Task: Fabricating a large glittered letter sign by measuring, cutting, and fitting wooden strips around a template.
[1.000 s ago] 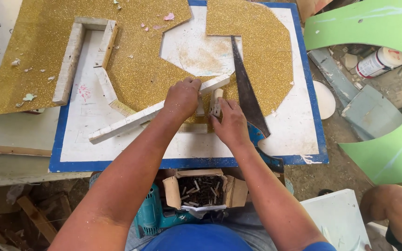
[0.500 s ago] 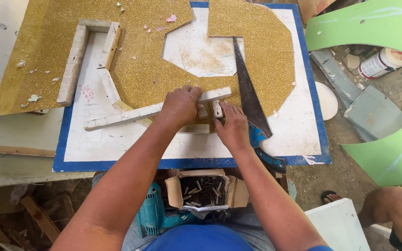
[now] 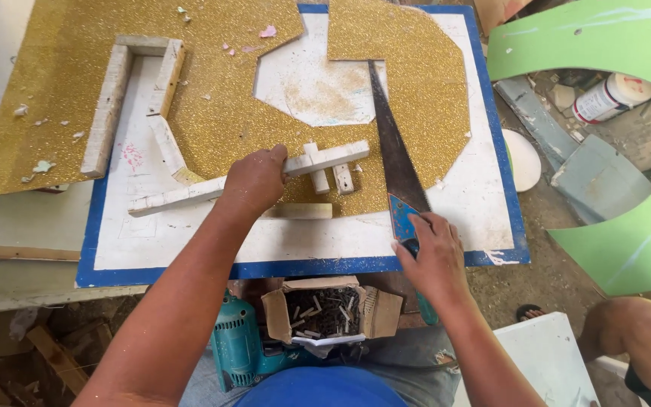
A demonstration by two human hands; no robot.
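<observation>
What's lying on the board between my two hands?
In the head view, short white wood offcuts and the handsaw blade lie between the left hand and right hand.

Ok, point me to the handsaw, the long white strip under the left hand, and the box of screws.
handsaw (image 3: 389, 147), head view, middle of the dark blade.
long white strip (image 3: 178, 197), head view, stretch left of the left hand.
box of screws (image 3: 324, 310), head view, the screws inside.

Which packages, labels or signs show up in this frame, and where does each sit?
Cardboard box: near edge of the board, open, brown, full of dark screws.
Tub: upper right among scrap, lying on its side, white cylinder with a red-and-white label.
No signs or screens.
</observation>
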